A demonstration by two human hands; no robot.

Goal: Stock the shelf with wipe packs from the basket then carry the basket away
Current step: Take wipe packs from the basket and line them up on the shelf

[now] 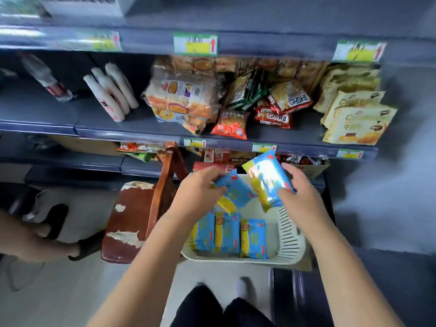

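A white slotted basket (289, 237) sits low in front of the shelving, with three blue-and-yellow wipe packs (227, 234) lying side by side in it. My left hand (200, 190) grips one blue wipe pack (236, 192) just above the basket. My right hand (299, 192) holds another wipe pack (266, 178), lifted and tilted, a little higher than the first. Above them runs the dark blue shelf (132, 133) with bare room between the white tubes and the snack bags.
Snack bags (271, 102) crowd the shelf's right half; white tube packs (111, 95) lie to the left. A worn wooden chair (136, 215) stands left of the basket. Another person's arm (28, 239) reaches in at far left. My legs are below.
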